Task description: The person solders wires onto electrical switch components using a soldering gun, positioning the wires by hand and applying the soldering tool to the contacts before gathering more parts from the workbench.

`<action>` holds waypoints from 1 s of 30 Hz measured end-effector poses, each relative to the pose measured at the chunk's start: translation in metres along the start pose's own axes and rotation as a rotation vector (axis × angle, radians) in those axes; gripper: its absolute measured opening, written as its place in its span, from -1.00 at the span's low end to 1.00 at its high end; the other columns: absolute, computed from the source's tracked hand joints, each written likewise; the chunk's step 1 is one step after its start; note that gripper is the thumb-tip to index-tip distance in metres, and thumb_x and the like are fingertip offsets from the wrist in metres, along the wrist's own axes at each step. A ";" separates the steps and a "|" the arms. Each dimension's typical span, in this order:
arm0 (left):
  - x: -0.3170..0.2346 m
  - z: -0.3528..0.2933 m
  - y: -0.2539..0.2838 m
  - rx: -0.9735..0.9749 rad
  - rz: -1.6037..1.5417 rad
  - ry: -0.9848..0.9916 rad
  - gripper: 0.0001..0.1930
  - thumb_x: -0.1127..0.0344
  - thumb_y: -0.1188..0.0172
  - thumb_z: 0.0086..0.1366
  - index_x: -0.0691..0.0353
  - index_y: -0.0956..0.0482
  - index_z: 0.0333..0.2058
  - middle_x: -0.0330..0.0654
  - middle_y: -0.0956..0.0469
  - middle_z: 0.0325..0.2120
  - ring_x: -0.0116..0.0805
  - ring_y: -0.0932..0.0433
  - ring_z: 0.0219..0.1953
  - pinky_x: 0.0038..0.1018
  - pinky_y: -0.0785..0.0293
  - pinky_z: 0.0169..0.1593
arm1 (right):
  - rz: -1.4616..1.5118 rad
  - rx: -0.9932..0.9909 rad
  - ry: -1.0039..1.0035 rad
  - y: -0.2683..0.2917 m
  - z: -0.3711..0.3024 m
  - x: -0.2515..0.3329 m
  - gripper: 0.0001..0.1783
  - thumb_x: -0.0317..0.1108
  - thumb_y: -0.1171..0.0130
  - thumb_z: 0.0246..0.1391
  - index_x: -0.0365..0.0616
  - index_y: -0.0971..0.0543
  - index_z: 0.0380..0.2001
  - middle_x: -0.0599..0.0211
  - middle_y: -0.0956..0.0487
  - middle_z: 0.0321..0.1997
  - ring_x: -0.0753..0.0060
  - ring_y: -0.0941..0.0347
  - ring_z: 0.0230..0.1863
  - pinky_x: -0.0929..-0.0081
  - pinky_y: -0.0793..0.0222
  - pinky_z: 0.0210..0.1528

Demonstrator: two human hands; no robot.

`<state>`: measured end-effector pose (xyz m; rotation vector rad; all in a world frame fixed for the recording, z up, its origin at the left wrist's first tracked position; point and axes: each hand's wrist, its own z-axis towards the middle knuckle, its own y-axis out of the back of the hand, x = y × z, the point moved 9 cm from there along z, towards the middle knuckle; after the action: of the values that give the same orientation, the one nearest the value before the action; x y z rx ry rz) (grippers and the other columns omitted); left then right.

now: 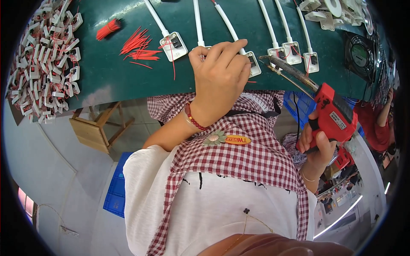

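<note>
Case (pixel 255 69) lies on the green bench (pixel 119 79), near the front edge, partly under the L hand (pixel 222 72), white tube running back from it to the far side; prob. set so the open face w/ dark part is up & easy to get at. L hand is bent over it, palm down; fingertips hidden, so can't tell if it's pinching anything, but prob. steadying work there. R hand (pixel 316 141) is wrapped round the handle of the red gun (pixel 335 113), barrel (pixel 294 70) angled down-left so the tip ends just beside the case; can't tell if touching. Grip from the R likely keeps hot end well away from the wrist.

Another case, mostly behind L hand, sits just L of it. Three more cases (pixel 311 63) in a row to R, one (pixel 178 45) farther L, all tubes pointing away, prob. so each is reached the same way.

Farther L: loose red wires (pixel 136 45) spread nr a tied bundle (pixel 108 30), seemingly within L-hand reach. Big pile (pixel 47 64) of cases at far L; white parts (pixel 324 15) at back R. Black fan (pixel 359 55) at R, maybe for fumes. Stool (pixel 92 132) & blue crate (pixel 117 187) below bench level, L.
</note>
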<state>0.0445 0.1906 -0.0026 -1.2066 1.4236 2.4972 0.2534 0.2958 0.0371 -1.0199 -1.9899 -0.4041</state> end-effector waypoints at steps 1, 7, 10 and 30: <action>0.000 0.000 0.000 0.004 -0.016 0.002 -0.91 0.42 -0.29 -0.02 0.12 -0.53 -0.54 -0.36 -0.61 -0.19 -0.43 -0.54 -0.20 -0.34 -0.12 -0.09 | 0.001 0.000 -0.003 0.000 0.000 0.000 -0.38 -0.11 -0.17 0.03 -0.44 -0.28 -0.06 0.36 -0.31 -0.65 0.64 -0.20 -0.74 0.68 -0.16 -0.76; 0.001 0.000 0.001 0.023 -0.051 0.024 -0.91 0.42 -0.30 -0.01 0.14 -0.55 -0.52 -0.34 -0.61 -0.17 -0.43 -0.54 -0.19 -0.35 -0.12 -0.09 | -0.001 0.003 -0.028 -0.001 -0.002 0.001 -0.45 -0.21 -0.19 0.01 -0.47 -0.35 -0.07 0.29 -0.37 -0.65 0.57 -0.27 -0.72 0.60 -0.22 -0.70; 0.002 -0.001 0.001 0.024 -0.055 0.025 -0.91 0.42 -0.30 -0.02 0.14 -0.55 -0.51 -0.34 -0.61 -0.17 -0.42 -0.54 -0.19 -0.35 -0.12 -0.08 | -0.020 0.017 -0.033 -0.002 -0.003 0.001 -0.47 -0.22 -0.19 0.01 -0.45 -0.36 -0.09 0.30 -0.37 -0.65 0.57 -0.26 -0.72 0.61 -0.22 -0.70; 0.003 -0.001 0.001 0.031 -0.087 0.025 -0.90 0.42 -0.30 -0.02 0.12 -0.56 -0.49 -0.35 -0.60 -0.16 -0.42 -0.53 -0.17 -0.34 -0.11 -0.08 | -0.138 -0.013 -0.005 -0.013 -0.006 0.014 -0.50 -0.14 -0.14 0.06 -0.40 -0.33 -0.16 0.33 -0.32 -0.67 0.63 -0.19 -0.76 0.70 -0.14 -0.75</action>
<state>0.0429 0.1886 -0.0041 -1.2690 1.3785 2.4033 0.2425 0.2913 0.0532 -0.8950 -2.0716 -0.4905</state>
